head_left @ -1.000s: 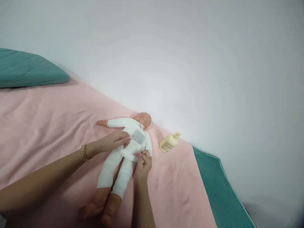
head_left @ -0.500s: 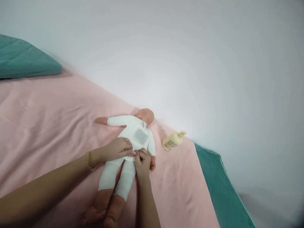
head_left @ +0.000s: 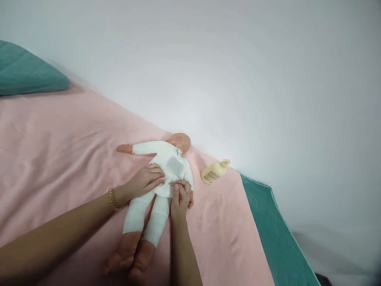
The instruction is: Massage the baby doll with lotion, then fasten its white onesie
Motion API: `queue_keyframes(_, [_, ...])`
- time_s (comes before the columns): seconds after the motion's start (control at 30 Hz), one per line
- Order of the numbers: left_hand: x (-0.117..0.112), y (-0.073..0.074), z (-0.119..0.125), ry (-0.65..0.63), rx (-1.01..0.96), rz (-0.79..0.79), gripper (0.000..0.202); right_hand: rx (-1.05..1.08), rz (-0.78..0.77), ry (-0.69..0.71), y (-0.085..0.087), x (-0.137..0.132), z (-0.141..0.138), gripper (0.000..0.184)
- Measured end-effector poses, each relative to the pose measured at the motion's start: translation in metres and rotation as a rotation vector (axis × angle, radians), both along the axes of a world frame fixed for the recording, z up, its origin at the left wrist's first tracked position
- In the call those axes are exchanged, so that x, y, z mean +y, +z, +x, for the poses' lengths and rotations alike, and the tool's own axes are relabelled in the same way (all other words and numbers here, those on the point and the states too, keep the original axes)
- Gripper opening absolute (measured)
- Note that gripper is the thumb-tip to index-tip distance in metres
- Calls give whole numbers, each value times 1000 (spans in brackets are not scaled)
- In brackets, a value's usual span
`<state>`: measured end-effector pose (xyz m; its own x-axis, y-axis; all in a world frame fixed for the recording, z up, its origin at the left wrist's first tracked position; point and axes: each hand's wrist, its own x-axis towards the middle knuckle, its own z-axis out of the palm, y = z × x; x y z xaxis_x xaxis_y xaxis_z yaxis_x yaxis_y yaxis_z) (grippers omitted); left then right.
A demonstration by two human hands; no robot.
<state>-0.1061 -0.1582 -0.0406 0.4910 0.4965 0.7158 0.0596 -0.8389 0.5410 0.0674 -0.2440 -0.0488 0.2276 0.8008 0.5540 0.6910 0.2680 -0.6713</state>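
Note:
A baby doll with a white cloth body and bare brown-orange feet and hands lies on its back. Its head is toward the wall. My left hand, a gold coiled band on its wrist, rests over the doll's belly, thumb and fingertips pinched together on the white cloth. Opposite it, my right hand pinches at the cloth near the doll's hip, palm side turned up. A short gap separates the fingertips. A grey square patch shows on the chest, above the hands.
A pale yellow pump bottle stands to the doll's right, near the wall. The pink sheet is wrinkled at left. A green pillow lies at the far left, and green fabric shows at the right edge.
My hands have drawn apart from where their fingertips met and shifted slightly up the belly. The whole view has moved a little, with the doll and bottle appearing slightly higher and further left.

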Motion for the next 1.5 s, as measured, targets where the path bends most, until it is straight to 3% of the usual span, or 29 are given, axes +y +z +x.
queue_keyframes(0.37, [8, 5, 4, 42, 285, -97, 46, -15, -57, 34, -14, 17, 2, 32])
queue_keyframes(0.67, [-1, 6, 0, 105, 41, -1, 33, -71, 76, -51, -15, 9, 1, 33])
queue_keyframes(0.8, [1, 7, 0, 119, 108, 3, 30, -91, 98, -13, -15, 11, 1, 30])
queue_keyframes(1.07, [7, 7, 3, 110, 285, -42, 36, -92, -82, 51, -5, 14, -1, 30])
queue_keyframes(1.33, [1, 4, 0, 117, 132, -20, 29, -120, 61, -16, -16, 12, 1, 32])
queue_keyframes(1.5, [1, 5, 0, 133, 147, -19, 28, -146, 23, -24, -16, 13, 1, 36])
